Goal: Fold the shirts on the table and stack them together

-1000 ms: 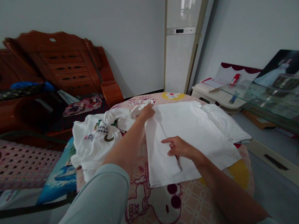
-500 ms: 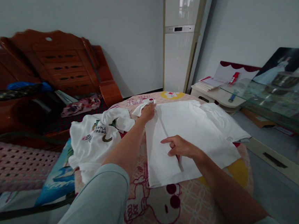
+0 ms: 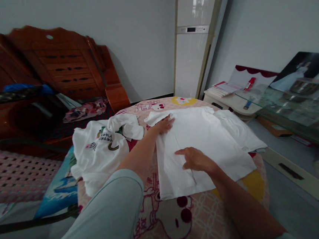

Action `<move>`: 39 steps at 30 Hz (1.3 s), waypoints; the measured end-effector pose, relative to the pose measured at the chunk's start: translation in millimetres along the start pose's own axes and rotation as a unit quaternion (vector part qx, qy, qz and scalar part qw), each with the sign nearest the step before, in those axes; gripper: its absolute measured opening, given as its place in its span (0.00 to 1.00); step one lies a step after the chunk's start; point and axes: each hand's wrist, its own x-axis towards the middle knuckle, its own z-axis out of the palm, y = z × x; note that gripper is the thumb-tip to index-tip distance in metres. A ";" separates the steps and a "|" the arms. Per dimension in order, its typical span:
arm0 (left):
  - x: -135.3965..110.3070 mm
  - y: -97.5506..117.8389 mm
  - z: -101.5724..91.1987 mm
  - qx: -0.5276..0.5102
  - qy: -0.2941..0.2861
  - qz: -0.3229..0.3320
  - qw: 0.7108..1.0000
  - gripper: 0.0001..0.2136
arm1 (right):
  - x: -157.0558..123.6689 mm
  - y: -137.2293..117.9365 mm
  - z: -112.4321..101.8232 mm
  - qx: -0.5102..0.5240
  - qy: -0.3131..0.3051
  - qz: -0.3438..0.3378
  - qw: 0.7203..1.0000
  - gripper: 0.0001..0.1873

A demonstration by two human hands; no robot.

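Note:
A white T-shirt (image 3: 214, 137) lies spread on the round table, its left side folded inward in a long strip. My left hand (image 3: 166, 125) rests on the shirt's upper left part, near the sleeve, fingers stretched out flat on the cloth. Over the folded strip's edge is my right hand (image 3: 195, 158), its index finger extended to the left and the other fingers partly curled. Nothing shows in its grasp. Left of the shirt sits a crumpled white garment (image 3: 100, 150) with printed lettering. Another folded white garment (image 3: 240, 131) lies at the right, partly under the spread shirt.
A pink patterned cloth (image 3: 173, 218) covers the table. Wooden seating (image 3: 60, 68) stands behind on the left, near a pink perforated plastic chair (image 3: 16, 173). A tall air conditioner (image 3: 190, 57) is in the corner. A glass shelf (image 3: 295, 111) runs along the right.
My left hand has moved slightly right and nearer, letting go of the sleeve end, which now lies flatter. The folded strip's edge has closed down against the shirt. My right hand has shifted slightly right.

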 end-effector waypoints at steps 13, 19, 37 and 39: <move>-79.0 1.5 -2.5 -0.003 0.178 -0.296 0.939 0.18 | -20.8 -62.6 65.5 -0.279 -0.036 -0.230 0.932 0.33; -55.2 -19.1 -4.1 -0.146 0.197 -0.309 0.919 0.30 | -42.2 -81.6 80.6 -0.361 -0.019 -0.253 0.898 0.08; -36.8 -17.6 -8.9 -0.186 0.191 -0.298 0.917 0.25 | -25.8 -76.3 103.1 -0.342 0.013 -0.279 0.897 0.08; -42.1 -21.3 -12.8 -0.173 0.205 -0.301 0.915 0.25 | -24.5 -80.3 99.9 -0.337 0.010 -0.287 0.897 0.08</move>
